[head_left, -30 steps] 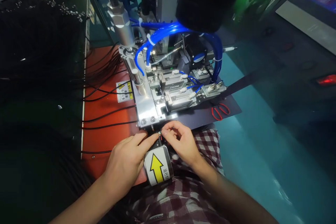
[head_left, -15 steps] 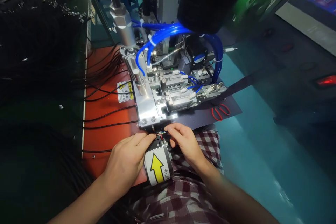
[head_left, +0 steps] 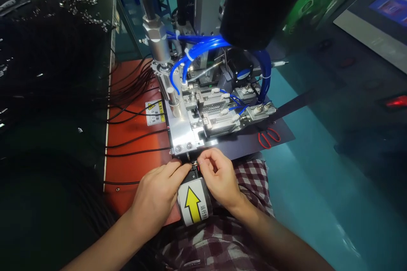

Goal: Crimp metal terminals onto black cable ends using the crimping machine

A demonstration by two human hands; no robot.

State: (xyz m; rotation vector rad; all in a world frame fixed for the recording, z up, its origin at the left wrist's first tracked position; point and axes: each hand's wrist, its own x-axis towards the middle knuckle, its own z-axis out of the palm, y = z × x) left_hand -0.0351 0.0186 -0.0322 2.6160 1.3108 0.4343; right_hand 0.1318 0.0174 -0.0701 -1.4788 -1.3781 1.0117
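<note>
Small coloured wires [head_left: 197, 167] show between my fingertips, at the near edge of the metal machine [head_left: 184, 135]. My left hand [head_left: 159, 188] is closed, its thumb and forefinger pressed together at the left side of the wire ends; what they pinch is too small to make out. From the right, my right hand [head_left: 220, 176] pinches at the wires with thumb and forefinger. Just below the fingertips is a white label with a yellow arrow [head_left: 193, 205].
Black cables [head_left: 136, 139] run across the orange plate [head_left: 127, 167] from a dark cable heap on the left. Blue air tubes [head_left: 203, 46] arch over the machine. Red-handled scissors [head_left: 269, 138] lie at its right. A black cylinder [head_left: 257, 8] hangs above.
My right hand has moved left and closed in on the wire ends, nearer my left fingertips. The wires are now mostly covered. The whole view has shifted slightly.
</note>
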